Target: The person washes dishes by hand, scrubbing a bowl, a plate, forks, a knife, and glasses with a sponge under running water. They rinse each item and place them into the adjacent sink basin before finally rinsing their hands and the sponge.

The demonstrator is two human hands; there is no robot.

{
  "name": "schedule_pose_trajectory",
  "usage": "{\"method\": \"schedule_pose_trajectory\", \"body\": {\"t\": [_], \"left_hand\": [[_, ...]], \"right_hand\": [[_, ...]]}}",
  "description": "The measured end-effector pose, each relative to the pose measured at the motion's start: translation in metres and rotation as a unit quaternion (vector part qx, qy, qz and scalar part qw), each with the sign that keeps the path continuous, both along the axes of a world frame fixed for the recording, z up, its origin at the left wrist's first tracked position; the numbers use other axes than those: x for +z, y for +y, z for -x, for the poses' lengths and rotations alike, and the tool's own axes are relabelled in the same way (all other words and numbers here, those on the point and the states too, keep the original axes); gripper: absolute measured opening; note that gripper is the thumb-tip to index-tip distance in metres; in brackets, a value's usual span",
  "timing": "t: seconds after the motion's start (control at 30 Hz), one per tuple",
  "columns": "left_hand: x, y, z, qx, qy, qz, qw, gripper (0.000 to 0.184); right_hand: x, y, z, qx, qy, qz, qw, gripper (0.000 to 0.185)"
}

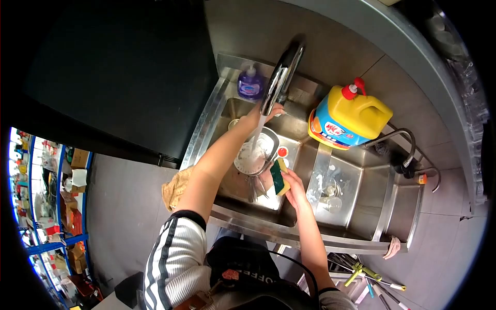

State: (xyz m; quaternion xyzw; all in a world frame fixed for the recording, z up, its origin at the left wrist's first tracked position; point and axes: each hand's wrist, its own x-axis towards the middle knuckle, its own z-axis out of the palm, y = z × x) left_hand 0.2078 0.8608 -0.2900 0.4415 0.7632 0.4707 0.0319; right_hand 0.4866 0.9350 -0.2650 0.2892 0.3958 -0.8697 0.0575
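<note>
My left hand (267,111) reaches behind the spout of a chrome faucet (279,77), with its fingers curled and partly hidden. What they grip at the faucet's base, if anything, I cannot make out. Water runs from the spout into a round, whitish, foamy vessel (249,159) in the left sink basin. A metal-rimmed container (272,140) overlaps its right side. In my right hand (294,187) is a yellow-and-green sponge (280,177), held over the basin's right part. A small red-and-white round item (282,152) sits just above the sponge.
Behind the basins stand a purple soap bottle (250,83) and a large yellow detergent jug (351,116). Wet glassware (331,199) lies in the middle basin. A tan cloth (176,187) hangs over the left edge. Brushes and handles (361,271) are below at right.
</note>
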Motion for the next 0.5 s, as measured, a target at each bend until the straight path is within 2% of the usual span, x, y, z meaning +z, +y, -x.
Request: {"method": "schedule_pose_trajectory", "body": {"t": [0.07,0.17,0.27,0.37,0.5], "left_hand": [[0.006,0.0,-0.001,-0.014,-0.016,0.016,1.0,0.031],[-0.016,0.003,0.006,-0.007,-0.033,0.008,0.999,0.032],[-0.004,0.001,0.005,-0.013,-0.035,0.041,0.998,0.034],[-0.003,-0.002,0.003,-0.021,-0.056,0.033,0.998,0.037],[-0.03,0.001,0.012,0.0,-0.073,-0.009,0.997,0.03]], "right_hand": [[-0.007,0.001,0.0,0.009,0.011,0.0,1.0,0.031],[-0.004,-0.002,0.002,0.01,0.005,0.003,1.0,0.031],[0.005,-0.006,0.005,0.023,0.008,0.003,1.0,0.031],[0.011,-0.009,0.01,0.036,0.017,0.002,0.999,0.032],[0.016,-0.013,0.016,0.043,0.014,-0.007,0.999,0.033]]}}
